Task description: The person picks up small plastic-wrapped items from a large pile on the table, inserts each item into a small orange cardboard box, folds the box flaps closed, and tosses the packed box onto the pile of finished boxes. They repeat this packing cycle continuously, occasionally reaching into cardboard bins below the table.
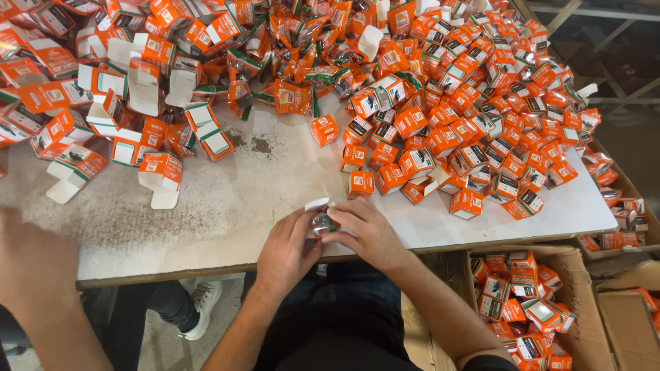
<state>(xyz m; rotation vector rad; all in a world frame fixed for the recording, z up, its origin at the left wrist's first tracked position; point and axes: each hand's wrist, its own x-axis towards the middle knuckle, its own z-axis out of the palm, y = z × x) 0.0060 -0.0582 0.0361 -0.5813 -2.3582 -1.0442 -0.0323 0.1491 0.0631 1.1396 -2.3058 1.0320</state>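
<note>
Orange box [320, 221] sits pinched between our left hand [287, 249] and right hand [364, 230], low centre of the frame at the table [227, 199] edge. Closed boxes [481, 117] heap upper right; open boxes [130, 89] upper left.

Two bare hands, left hand [287, 249] and right hand [364, 232], no gloves, no rings or watch visible. Forearms bare up to the near edge of view. Right arm: dark sleeve hem [489, 362] just showing at the elbow, near right. Left arm: no sleeve in view. Lap between the arms: dark blue jeans [350, 302], creased, fabric darker toward the near edge. Nothing else of the body shows.
</note>
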